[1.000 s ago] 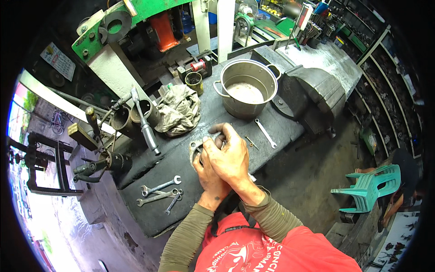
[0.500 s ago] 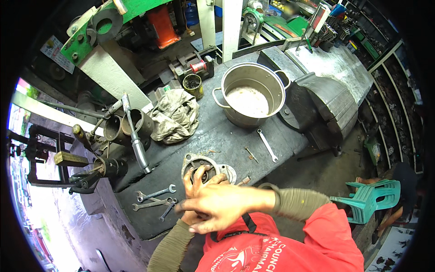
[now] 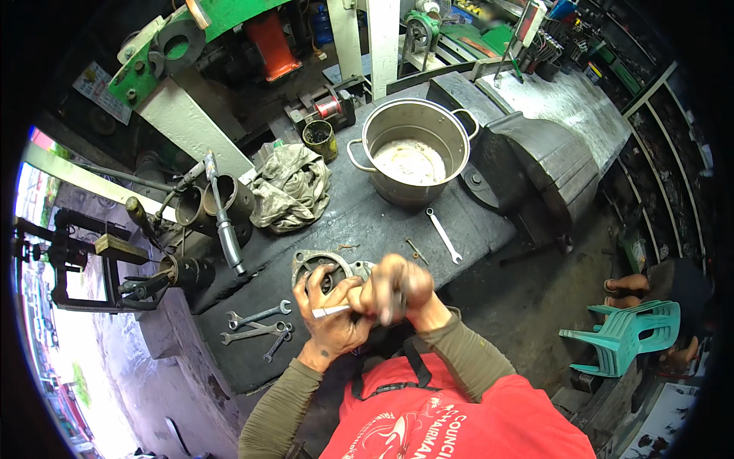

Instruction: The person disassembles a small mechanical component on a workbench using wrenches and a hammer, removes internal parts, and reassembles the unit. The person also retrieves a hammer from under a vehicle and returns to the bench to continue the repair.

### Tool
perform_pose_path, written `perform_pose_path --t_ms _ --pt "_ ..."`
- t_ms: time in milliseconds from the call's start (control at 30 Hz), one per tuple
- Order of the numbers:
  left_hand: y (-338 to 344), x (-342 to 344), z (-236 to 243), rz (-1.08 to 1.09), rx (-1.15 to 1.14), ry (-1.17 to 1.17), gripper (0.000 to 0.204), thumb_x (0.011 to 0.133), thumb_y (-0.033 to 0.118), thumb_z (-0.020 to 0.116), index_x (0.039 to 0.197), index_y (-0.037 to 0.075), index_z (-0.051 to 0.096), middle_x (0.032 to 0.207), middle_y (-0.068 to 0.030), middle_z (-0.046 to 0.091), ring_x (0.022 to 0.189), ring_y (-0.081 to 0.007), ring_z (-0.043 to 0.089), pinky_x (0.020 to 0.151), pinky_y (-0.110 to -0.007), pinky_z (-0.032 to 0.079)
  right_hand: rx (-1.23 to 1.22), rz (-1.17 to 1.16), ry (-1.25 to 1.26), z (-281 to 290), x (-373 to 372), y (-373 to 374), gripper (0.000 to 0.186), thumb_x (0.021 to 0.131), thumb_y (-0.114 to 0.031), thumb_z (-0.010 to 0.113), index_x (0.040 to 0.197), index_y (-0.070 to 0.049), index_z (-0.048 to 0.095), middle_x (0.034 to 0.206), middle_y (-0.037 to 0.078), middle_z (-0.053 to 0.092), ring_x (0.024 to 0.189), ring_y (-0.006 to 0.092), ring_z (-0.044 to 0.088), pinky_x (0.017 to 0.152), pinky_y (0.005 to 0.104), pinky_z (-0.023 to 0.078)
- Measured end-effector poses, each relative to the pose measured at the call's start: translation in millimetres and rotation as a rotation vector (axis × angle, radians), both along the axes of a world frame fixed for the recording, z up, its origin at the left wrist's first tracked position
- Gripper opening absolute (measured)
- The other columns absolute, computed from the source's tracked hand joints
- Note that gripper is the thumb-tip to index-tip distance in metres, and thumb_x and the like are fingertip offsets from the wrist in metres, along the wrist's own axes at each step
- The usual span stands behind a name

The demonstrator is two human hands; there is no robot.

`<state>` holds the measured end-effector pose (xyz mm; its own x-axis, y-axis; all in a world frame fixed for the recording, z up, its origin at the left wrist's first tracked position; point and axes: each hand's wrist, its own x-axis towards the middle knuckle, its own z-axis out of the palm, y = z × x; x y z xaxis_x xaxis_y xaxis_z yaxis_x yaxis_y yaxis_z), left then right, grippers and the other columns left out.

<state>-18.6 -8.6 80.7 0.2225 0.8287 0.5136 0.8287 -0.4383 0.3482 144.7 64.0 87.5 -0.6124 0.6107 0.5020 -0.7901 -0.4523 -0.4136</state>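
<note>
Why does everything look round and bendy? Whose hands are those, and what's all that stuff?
There's no robot: a person wears a camera on their head, looking down, and its very wide lens bends straight edges. Those are the person's bare hands.

The left hand has fingers over a round metal part. The right hand is blurry. A slim, pale thing shows between them; I can't tell what.

The dark bench also holds a big pot, a crumpled cloth and several wrenches.
</note>
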Motion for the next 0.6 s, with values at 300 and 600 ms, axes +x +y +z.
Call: perform_pose_path --t_ms 300,600 --pt "-3 4 1 -0.028 -0.025 0.033 0.028 0.079 0.032 0.078 0.102 0.015 0.076 0.118 0.0032 0.072 0.129 -0.036 0.053 0.109 -0.061 0.034 -0.143 -0.805 -0.681 2 0 -82 0.058 0.111 -0.049 0.05 0.108 0.006 0.068 0.1 0.015 0.073 0.104 0.026 0.068 0.103 0.0405 0.05" --pt "-2 5 -2 0.013 -0.049 0.067 0.041 0.081 0.039 0.076 0.111 0.011 0.076 0.119 -0.0101 0.069 0.131 -0.039 0.048 0.111 -0.062 0.031 0.008 -0.115 -0.903 5 -2 5 0.041 0.109 -0.039 0.062 0.101 -0.001 0.075 0.076 0.002 0.067 0.064 0.0058 0.057 0.057 0.0243 0.047"
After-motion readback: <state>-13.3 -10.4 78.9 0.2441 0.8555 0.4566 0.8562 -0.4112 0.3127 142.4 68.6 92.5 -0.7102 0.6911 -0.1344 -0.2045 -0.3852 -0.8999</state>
